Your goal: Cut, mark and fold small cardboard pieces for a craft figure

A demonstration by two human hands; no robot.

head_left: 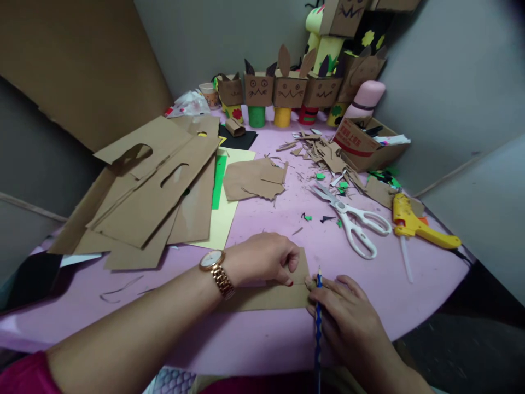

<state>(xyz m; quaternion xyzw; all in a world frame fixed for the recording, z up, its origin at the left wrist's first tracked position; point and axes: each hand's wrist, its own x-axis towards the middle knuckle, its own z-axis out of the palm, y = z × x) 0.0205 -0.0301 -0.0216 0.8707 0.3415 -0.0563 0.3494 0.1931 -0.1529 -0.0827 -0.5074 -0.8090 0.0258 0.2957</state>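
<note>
The left hand [262, 257], fingers curled, pins a cardboard piece [266, 299] flat near the counter [262, 342] front edge. Beside it, the right hand [348, 317] pinches a blue pencil [318, 323], tip at the piece's right edge. Bare counter lies beyond the knuckles, before the scissors [353, 219].

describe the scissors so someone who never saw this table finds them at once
On the right half of the pink table, just left of the yellow glue gun and in front of the heap of cardboard scraps, the scissors lie flat. Their white looped handles and grey blades set them apart from everything nearby.
</note>
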